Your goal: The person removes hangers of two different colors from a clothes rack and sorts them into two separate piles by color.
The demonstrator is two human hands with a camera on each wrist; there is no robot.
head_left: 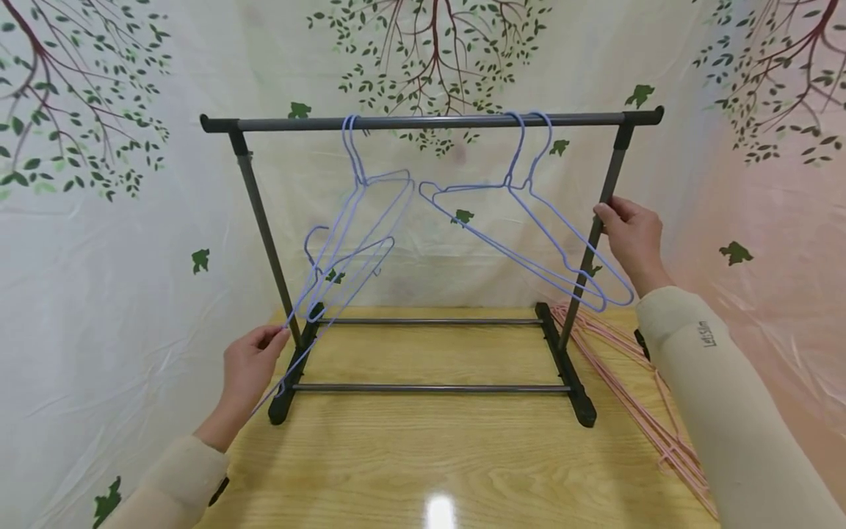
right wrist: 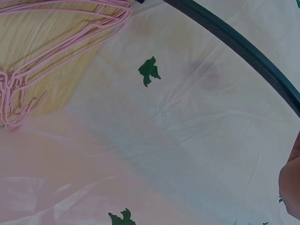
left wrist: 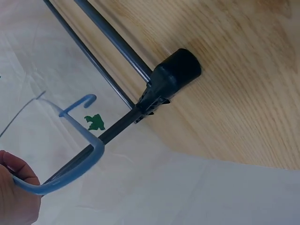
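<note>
My left hand (head_left: 251,371) pinches a blue wire hanger (head_left: 357,252) by one lower end, at the left of the rack. This hanger tilts, its hook pointing up-left below the rail. In the left wrist view the fingers hold the curved end of the hanger (left wrist: 77,174) beside the rack's leg. With my right hand (head_left: 634,239) I grip the right post (head_left: 613,169) of a black clothes rack, fingertips around its upper part. Two blue hangers (head_left: 360,176) hang from the top rail (head_left: 429,123) left of centre, and two more (head_left: 510,180) hang right of centre.
Pink hangers (head_left: 634,404) lie piled on the wooden table (head_left: 423,455) to the right of the rack. Two lower crossbars (head_left: 429,388) join the black feet. A pale curtain (head_left: 165,294) printed with branches and leaves stands behind and at the sides.
</note>
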